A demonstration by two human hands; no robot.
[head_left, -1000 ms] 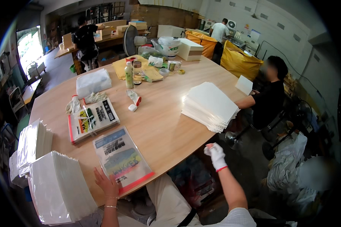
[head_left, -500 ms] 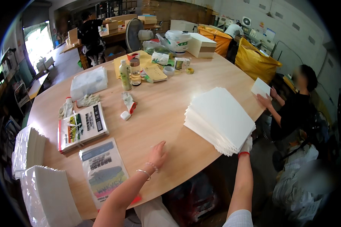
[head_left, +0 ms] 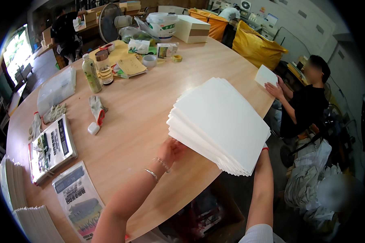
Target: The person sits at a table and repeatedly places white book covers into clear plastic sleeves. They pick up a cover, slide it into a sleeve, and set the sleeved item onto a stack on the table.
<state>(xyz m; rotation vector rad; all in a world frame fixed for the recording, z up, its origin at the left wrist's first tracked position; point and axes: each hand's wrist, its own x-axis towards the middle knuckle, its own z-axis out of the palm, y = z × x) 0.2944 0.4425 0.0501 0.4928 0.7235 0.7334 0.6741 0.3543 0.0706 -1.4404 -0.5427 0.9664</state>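
Note:
A thick, fanned stack of white paper sheets (head_left: 219, 121) is tilted at the table's near right edge. My right hand (head_left: 265, 147) holds its near right corner from below. Only the red cuff of a glove shows there; the fingers are hidden behind the sheets. Bare and wearing bracelets, my left hand (head_left: 173, 150) is just below the stack's left edge, its fingers loosely apart and holding nothing. Whether the fingertips touch the paper I cannot tell. A printed plastic bag (head_left: 79, 202) lies flat to the left of my left forearm.
Farther left are a tied bundle of printed bags (head_left: 52, 150), gloves (head_left: 96, 107) and white stacks (head_left: 38, 222). A bottle (head_left: 91, 73), a glass jar (head_left: 104, 71) and a white bucket (head_left: 161, 25) stand at the back. A co-worker (head_left: 306, 97) on the right holds a white block.
My left hand has moved to the stack's left edge. The stack looks higher and nearer, and my right hand has gone farther behind it. The whole view has turned right.

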